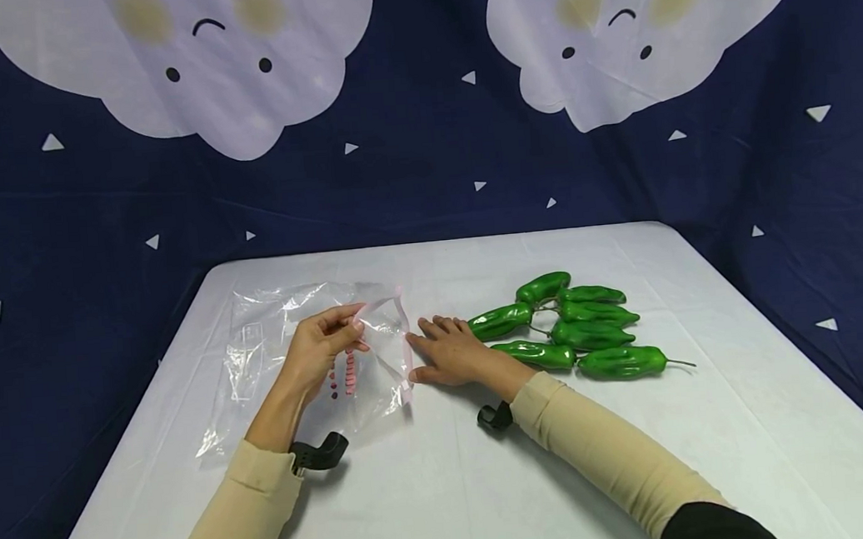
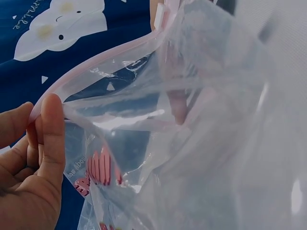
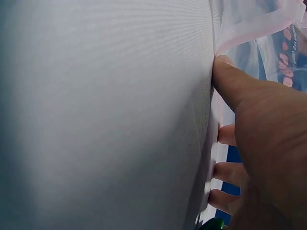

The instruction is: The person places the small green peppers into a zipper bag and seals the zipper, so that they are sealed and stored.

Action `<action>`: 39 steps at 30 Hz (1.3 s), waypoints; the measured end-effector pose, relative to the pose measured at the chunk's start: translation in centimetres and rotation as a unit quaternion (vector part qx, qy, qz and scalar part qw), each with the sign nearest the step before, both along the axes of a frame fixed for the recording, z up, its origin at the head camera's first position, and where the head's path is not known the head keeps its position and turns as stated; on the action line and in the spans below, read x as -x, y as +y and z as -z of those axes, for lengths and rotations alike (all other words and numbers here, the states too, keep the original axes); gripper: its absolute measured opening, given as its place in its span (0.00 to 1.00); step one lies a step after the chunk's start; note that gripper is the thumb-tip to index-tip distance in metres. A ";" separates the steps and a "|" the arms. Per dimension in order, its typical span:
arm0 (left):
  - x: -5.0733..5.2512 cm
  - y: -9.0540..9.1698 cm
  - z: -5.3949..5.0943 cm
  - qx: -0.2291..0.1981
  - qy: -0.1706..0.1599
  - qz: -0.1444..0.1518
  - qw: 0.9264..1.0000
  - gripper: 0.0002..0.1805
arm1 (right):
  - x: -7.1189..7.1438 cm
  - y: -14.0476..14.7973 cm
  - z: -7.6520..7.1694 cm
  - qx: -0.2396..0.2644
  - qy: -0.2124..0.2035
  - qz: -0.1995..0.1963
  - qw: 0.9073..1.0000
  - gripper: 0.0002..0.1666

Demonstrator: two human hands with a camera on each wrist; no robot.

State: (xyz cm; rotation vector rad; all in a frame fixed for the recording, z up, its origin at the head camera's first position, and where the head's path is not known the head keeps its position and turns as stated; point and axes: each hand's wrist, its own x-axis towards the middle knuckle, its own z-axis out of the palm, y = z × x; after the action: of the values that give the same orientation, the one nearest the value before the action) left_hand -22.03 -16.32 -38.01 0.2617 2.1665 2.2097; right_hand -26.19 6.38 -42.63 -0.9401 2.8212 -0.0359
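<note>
A clear plastic bag with a pink edge and red-pink print lies on the white table, its mouth towards the right. The left hand pinches the pink edge between thumb and fingers and holds that layer raised; the left wrist view shows the same hand at the lifted edge. Palm down, the right hand rests with spread fingers at the bag's right edge, and its thumb touches the pink strip in the right wrist view, where the hand is seen from close by.
Several green peppers lie right of the bag, the nearest ones beside the right hand's fingers and wrist. A dark blue cloth with white clouds and triangles hangs behind the white table.
</note>
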 end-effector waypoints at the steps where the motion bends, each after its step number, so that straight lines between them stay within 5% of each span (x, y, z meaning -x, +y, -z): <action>1: 0.0 0.0 0.0 -0.001 0.002 0.000 1.000 0.23 | 0.0 0.0 0.0 0.000 -0.001 0.000 1.000 0.43; 39: -0.9 -0.7 -0.3 -0.006 0.011 -0.006 1.000 0.22 | -0.1 0.0 -0.4 0.005 -0.012 0.000 1.000 0.43</action>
State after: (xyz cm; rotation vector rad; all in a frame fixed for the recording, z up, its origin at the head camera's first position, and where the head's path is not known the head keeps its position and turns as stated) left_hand -21.12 -17.05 -37.74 0.2746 2.1720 2.2366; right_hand -26.13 6.35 -42.20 -0.9341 2.8025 -0.0599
